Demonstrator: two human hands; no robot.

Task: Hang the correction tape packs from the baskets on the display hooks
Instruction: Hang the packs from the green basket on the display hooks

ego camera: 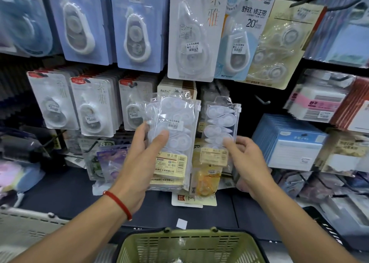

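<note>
left hand (pixel 139 153): grips a clear zip pouch of correction tapes, the left pack (pixel 171 141); thumb across its front, fingers behind; pack upright, long axis vertical, label card at the bottom, zipper edge on its right side
left pack position: raised in front of the lower hook rows, just right of the white blister cards (pixel 89 107); its top overlaps a brown-headed card hung behind it
right pack (pixel 219 131): same kind of pouch, also upright, just beside the left pack with a narrow gap between; top flap points up into the dark gap below the tall white card (pixel 191 33)
right hand (pixel 247 161): fingers curled on the lower right edge of the right pack, thumb on the front near its label; reads as a light pinch, though whether the pack already hangs on a hook you cannot tell from here; top is blurred
bare hook (pixel 263 101): sticks out up and right of the right pack's top, near but not touching; looks free
key relation: hang hole is at the top of each pack, hooks point toward you; so you lift and push forward, axis kept vertical; right hand is nearer the bare hook, my guess is that pack goes first
green basket (pixel 191 246): low centre, below both wrists; contents barely visible
risk: soft pouch may fold at the top and miss the hook tip
</note>
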